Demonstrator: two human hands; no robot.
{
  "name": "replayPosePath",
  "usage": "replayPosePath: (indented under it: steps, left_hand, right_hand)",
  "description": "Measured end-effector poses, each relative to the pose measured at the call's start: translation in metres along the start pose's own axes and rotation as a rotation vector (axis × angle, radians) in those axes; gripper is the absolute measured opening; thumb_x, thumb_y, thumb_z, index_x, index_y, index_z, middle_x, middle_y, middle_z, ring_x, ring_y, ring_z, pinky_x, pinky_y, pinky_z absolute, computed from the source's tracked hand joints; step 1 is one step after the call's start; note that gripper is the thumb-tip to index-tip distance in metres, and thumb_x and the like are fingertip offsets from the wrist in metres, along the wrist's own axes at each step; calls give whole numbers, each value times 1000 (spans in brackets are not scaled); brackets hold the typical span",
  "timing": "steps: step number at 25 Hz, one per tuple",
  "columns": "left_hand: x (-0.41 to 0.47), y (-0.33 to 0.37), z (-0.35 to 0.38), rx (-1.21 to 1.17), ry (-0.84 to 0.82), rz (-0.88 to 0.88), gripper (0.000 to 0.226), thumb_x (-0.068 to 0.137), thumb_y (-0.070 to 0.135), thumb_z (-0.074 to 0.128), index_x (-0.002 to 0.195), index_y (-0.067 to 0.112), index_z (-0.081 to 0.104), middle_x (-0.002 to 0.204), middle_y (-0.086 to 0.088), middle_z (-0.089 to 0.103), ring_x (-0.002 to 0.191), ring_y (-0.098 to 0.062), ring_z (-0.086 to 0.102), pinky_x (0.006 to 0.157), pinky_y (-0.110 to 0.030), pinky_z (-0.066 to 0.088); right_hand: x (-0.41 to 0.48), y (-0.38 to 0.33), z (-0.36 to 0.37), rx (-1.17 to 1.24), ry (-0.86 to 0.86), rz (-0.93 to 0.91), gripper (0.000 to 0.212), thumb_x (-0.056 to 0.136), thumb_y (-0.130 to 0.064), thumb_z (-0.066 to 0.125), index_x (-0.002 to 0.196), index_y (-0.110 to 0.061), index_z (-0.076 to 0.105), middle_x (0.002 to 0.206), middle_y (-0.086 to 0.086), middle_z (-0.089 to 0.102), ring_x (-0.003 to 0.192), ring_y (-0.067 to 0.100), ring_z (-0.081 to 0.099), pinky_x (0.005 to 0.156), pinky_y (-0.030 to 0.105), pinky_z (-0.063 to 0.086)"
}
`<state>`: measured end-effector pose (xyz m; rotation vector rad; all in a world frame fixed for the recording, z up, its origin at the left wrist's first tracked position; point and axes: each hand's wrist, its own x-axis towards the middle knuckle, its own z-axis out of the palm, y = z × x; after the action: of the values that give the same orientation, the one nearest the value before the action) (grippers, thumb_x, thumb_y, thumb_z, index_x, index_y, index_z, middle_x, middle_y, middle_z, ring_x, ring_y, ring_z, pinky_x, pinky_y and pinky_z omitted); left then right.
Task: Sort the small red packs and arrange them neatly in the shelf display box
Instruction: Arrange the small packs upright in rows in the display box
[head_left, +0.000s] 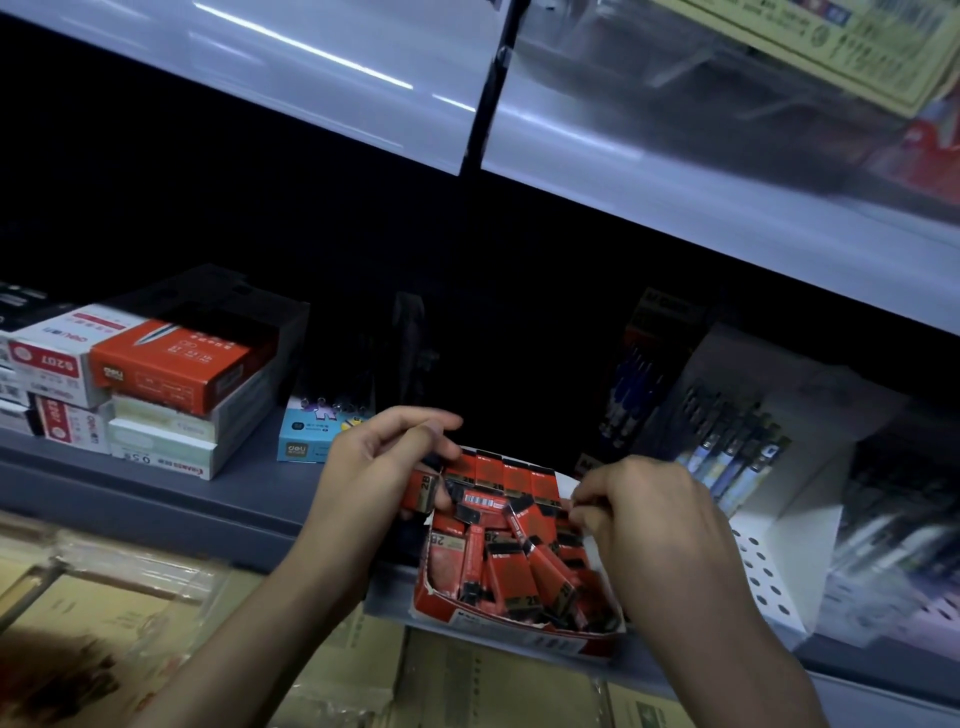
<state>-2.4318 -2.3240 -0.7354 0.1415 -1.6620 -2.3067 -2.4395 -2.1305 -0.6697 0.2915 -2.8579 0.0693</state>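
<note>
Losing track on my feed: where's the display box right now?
The display box sits low centre on the shelf edge, between the left hand and right hand, left of the white pen rack.

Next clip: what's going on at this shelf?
A person is tidying a red display box of small red packs on a shop shelf. The left hand holds one pack at the box's left edge; the right hand pinches at its right rim. A neat row stands at the back; the rest lie jumbled.

Two bare forearms, hands (363, 467) uncovered; no sleeves, no rings, no watch visible.
</note>
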Motion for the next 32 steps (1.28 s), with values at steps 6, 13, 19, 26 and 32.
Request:
replayPosePath:
  steps: [6,13,19,26,32]
  left_hand:
    - [2,0,-1,-51,-11,-2,29,97,11,46,102,8,74,84,-11,70,61,-14,61,61,-34,40]
    - [-7,8,5,-444,-190,-52,31,85,-14,56,111,-3,66,106,-20,76,111,-28,74,90,-31,61]
    - [-18,12,11,-371,-239,-32,48,79,-5,71,125,10,65,116,-20,75,111,-33,74,89,-36,62]
    - [-17,14,14,-281,-222,5,45,85,1,74,128,14,64,112,-17,77,104,-32,76,84,-33,63]
    - [-15,11,12,-250,-202,44,26,104,8,53,126,10,66,116,-14,77,109,-29,75,86,-32,62]
  right_hand:
    - [-1,2,7,-42,-61,-27,21,99,-16,59,99,-26,78,106,-6,55,86,15,63,75,33,56]
    - [-1,-3,-8,337,93,-7,15,97,-29,65,101,-37,77,92,-18,62,75,2,60,66,20,46]
    - [-4,-25,-14,983,-63,-22,23,85,-28,81,105,-36,75,83,-8,75,68,9,72,60,31,55]
    - [-4,-14,-10,920,-43,-192,33,84,-15,81,105,-40,77,86,-6,72,75,13,71,70,33,60]
    - [-2,18,-21,509,262,-197,26,89,-47,60,101,-34,79,79,-18,67,74,0,65,68,24,52]
